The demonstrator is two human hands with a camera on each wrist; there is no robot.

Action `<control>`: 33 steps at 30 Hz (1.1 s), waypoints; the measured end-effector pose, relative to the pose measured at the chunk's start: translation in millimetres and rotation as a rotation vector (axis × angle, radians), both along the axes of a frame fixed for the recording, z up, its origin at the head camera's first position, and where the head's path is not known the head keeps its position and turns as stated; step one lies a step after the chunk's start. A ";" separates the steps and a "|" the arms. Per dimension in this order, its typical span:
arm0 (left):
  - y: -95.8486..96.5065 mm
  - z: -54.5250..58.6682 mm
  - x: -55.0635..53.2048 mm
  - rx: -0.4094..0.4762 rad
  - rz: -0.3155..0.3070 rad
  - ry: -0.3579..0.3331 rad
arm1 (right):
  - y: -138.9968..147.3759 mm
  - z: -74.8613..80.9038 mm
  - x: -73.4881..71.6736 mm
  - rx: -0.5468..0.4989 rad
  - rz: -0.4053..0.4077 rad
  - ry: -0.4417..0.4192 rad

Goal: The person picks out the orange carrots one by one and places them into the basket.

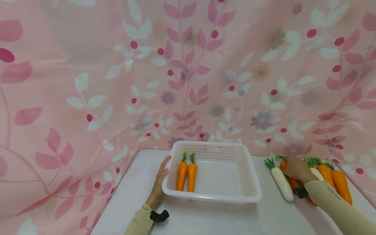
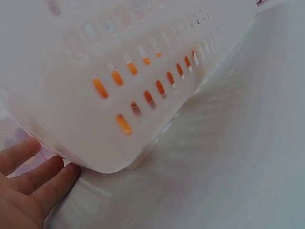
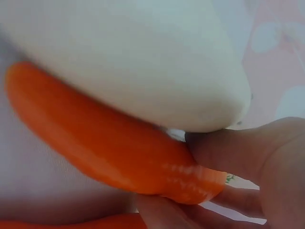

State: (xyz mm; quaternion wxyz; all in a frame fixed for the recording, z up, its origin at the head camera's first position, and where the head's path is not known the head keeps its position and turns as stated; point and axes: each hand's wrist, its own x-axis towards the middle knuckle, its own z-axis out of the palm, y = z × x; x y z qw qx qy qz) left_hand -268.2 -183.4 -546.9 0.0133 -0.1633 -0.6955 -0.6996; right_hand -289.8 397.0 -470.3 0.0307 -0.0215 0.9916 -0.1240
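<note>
1. My right hand (image 1: pixel 299 169), at the right of the desk (image 1: pixel 229 218): thumb and fingers (image 3: pixel 164 212) narrowed about a held carrot (image 3: pixel 105 138) near its leafy end. The carrot lies among other vegetables, close beside a white radish (image 3: pixel 143 62), well apart from the basket (image 1: pixel 211 196).
2. My left hand (image 1: pixel 159 183), at the basket's left wall: fingers extended and spread, tips against the outer face, grasping no vegetable.
3. Two basket carrots (image 1: pixel 192 178), side by side within the basket at its left, leafy ends toward the back.
4. Handling, in my judgement: a smooth, tapering body held near one end may swivel. I should set thumb and fingers squarely opposite each other, then raise the carrot straight up before any sideways motion, lest the neighbouring radish roll. My left hand need only steady the wall; a hard push could slide the basket.
5. Views compared: the head view gives the whole layout, but the back of my right hand covers the grip. The right wrist view shows the thumb and fingers about the carrot, with an orange strip (image 3: pixel 86 225) at the lower edge. The left wrist view alone shows orange through the wall's slots (image 2: pixel 100 88); the leafy tops of the basket carrots appear only from the head.
</note>
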 end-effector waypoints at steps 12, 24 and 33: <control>1.3 2.4 1.3 -0.002 0.010 0.007 | 2.3 -3.8 -5.4 -0.028 -0.029 -0.032; -0.1 1.0 2.0 -0.007 0.008 0.007 | 1.8 -4.4 1.0 -0.114 -0.056 -0.008; 0.3 0.5 1.3 0.006 0.005 0.002 | 10.6 -7.4 -2.7 -0.099 -0.019 0.018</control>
